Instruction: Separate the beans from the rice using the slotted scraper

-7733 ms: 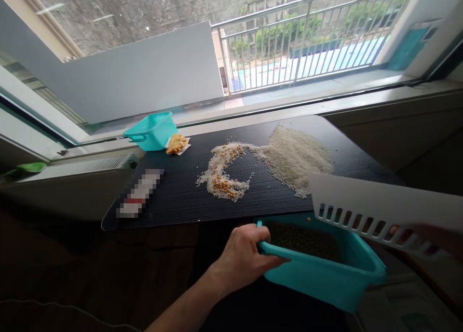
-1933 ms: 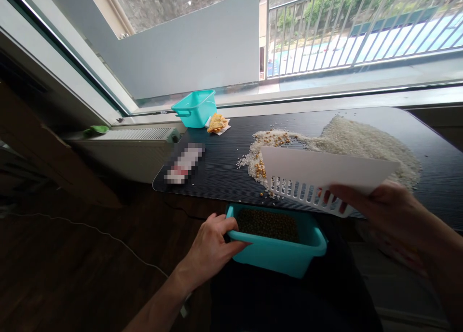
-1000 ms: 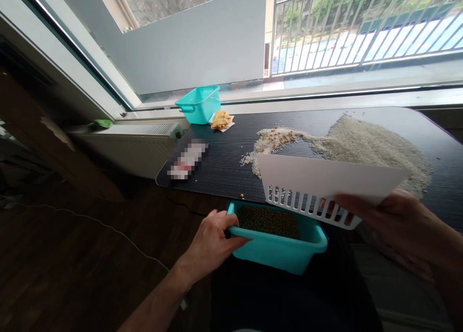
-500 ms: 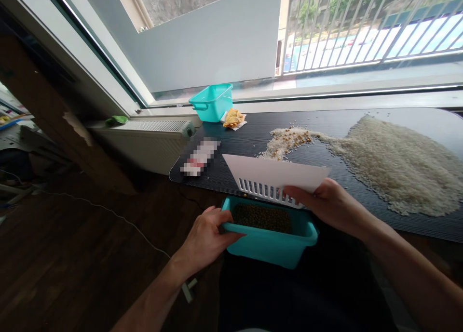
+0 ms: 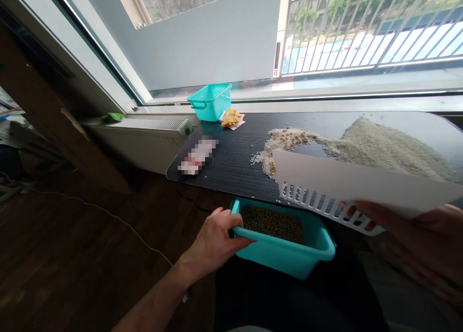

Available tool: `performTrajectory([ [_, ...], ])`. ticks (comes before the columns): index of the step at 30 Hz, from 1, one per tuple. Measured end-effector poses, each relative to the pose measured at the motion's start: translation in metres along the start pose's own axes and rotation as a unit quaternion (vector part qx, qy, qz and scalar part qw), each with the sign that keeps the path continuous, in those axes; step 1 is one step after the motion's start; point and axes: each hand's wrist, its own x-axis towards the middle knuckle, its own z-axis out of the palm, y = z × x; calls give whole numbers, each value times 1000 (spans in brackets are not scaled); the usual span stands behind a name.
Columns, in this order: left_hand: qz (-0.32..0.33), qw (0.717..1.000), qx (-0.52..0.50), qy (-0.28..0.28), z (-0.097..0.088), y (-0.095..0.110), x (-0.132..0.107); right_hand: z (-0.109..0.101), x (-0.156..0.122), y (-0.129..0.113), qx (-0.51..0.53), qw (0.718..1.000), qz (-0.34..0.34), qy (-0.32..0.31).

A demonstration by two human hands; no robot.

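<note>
My left hand [image 5: 217,240] is closed round the left rim of a teal plastic bin [image 5: 282,262] at the table's front edge. Inside the bin lies a layer of small greenish-brown beans or seeds [image 5: 271,222]. My right hand [image 5: 430,233], partly blurred, grips a white slotted plastic panel [image 5: 347,178], its slots along the lower edge. The panel is tilted above the table and the bin's right side. Behind it, a small heap of white rice mixed with yellow-brown grains [image 5: 289,138] trails into a large rice pile [image 5: 390,144], partly hidden by the panel.
On the black table [image 5: 231,166] a second teal bin [image 5: 213,103] stands at the far left corner, beside a crumpled yellow cloth-like item [image 5: 232,118]. A blurred-out flat object [image 5: 198,156] lies near the left edge. A radiator [image 5: 144,139] and window border the table.
My right hand has swung right and closer with the slotted panel, away from above the bin. The bin, with my left hand on it, has shifted slightly right.
</note>
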Motion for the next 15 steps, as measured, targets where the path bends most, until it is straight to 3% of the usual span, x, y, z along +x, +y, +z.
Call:
performTrajectory([
  [3,-3,1000,6,-14,2,7,2,4,-5,-1,41,999,-6,-25],
  [7,-12,1000,8,-22,1,7,2,19,-8,-19,85,995,-18,-54],
  [11,-9,1000,2,-20,0,2,1,37,-13,-24,141,990,5,-26],
  [15,-2,1000,-8,-19,2,-3,0,53,-23,-11,167,985,39,-3],
])
